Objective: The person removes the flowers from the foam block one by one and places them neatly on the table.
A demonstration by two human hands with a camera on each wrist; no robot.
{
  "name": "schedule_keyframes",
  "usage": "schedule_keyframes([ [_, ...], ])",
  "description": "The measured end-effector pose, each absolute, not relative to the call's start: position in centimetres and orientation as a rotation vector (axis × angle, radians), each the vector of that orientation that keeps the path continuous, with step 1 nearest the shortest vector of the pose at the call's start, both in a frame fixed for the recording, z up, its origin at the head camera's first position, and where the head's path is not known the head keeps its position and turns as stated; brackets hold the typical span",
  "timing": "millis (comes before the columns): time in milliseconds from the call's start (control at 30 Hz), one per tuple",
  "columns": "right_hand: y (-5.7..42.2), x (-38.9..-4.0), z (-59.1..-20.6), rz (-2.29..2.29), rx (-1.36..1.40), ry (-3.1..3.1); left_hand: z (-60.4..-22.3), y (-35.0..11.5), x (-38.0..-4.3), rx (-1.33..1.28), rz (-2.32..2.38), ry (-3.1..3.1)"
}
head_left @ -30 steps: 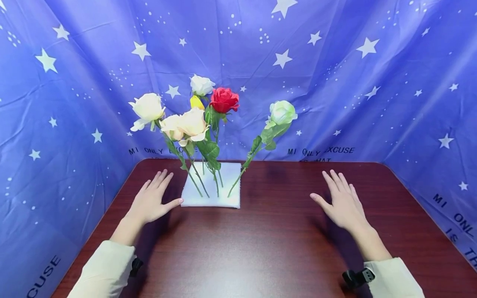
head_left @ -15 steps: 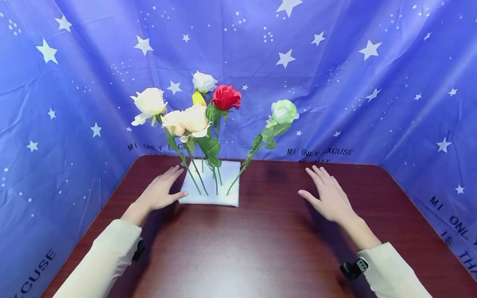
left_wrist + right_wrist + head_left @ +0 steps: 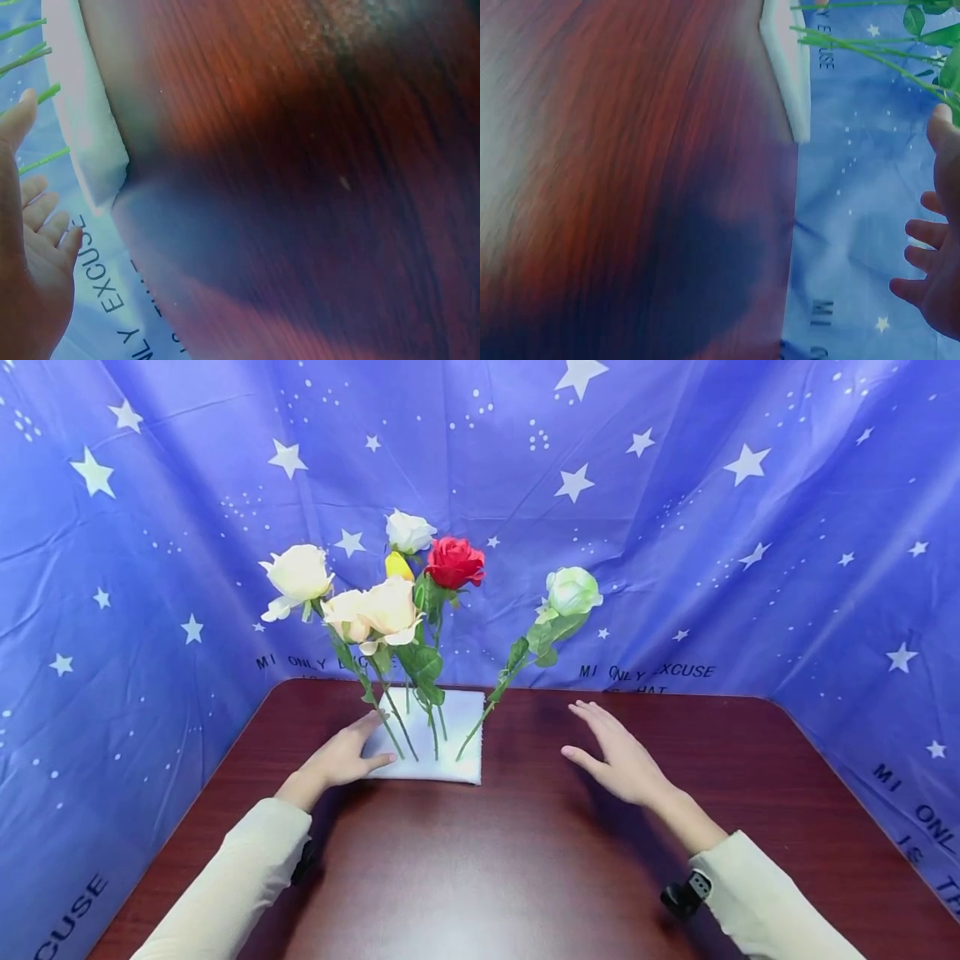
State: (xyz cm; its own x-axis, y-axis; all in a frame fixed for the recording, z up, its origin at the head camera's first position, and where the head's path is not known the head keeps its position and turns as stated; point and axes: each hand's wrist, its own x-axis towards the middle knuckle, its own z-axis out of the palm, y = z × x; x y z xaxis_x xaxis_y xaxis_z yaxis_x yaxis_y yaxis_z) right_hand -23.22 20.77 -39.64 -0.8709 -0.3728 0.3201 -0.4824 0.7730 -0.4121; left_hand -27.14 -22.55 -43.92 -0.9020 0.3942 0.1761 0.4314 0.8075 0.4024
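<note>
Several artificial flowers stand with their stems in a white foam block (image 3: 465,768) at the table's back left. Among them are a red rose (image 3: 455,562), a yellow bloom (image 3: 399,566), a cream rose (image 3: 298,572), a white rose (image 3: 409,531) and peach roses (image 3: 390,608). A pale green rose (image 3: 573,591) leans far to the right. At the block's left side my left hand (image 3: 345,758) has its fingers extended beside the stems; whether it touches them I cannot tell. My right hand (image 3: 618,764), empty with fingers extended, is to the right of the block, apart from it.
The dark red wooden table (image 3: 450,877) has a rounded back edge. A blue curtain (image 3: 660,527) with white stars and lettering surrounds it at the back and sides. A black wrist camera (image 3: 684,895) hangs at the right sleeve.
Both hands have moved inward: the left one to the right, up to the block's left side, the right one leftward toward the block. The flowers look the same.
</note>
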Motion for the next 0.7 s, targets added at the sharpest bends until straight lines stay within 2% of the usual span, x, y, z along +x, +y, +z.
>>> schedule_keyframes([
  [333,17.1,-23.9,-39.2,0.88,0.738,-2.688,-44.3,-22.0,-27.2,-0.708,-0.628,-2.922],
  [700,13.4,-24.9,-39.2,1.299,0.635,-2.555,-45.0,-22.2,-27.2,-0.703,-0.573,-2.975],
])
